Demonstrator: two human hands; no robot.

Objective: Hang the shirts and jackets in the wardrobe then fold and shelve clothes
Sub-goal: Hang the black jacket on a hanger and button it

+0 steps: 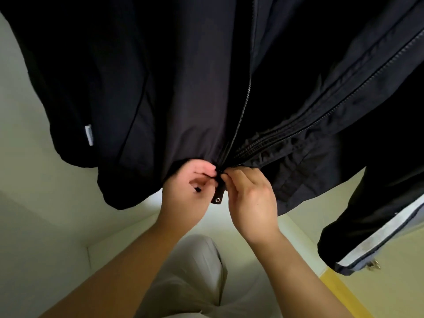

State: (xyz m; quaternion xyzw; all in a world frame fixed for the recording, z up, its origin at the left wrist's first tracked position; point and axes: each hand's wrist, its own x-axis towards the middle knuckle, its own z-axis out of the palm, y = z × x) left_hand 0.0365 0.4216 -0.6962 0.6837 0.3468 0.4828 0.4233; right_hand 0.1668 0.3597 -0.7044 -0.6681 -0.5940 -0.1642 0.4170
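Pale greenish walls [46,203] and floor fill the background, with a yellow strip [339,292] low on the right. Hanging across most of the view is a dark jacket [160,88], front toward the person. Just beside it on the right hangs another dark garment [378,203] with a white stripe. Below, a light grey trouser leg [195,271] shows. Both hands meet at the jacket's bottom hem. The left hand [188,189] pinches one side and the right hand [250,198] pinches the other, fingers curled tight at the foot of the zip [243,111]. A small snap tab [218,198] dangles between them, and a white label [89,135] sits on the left.
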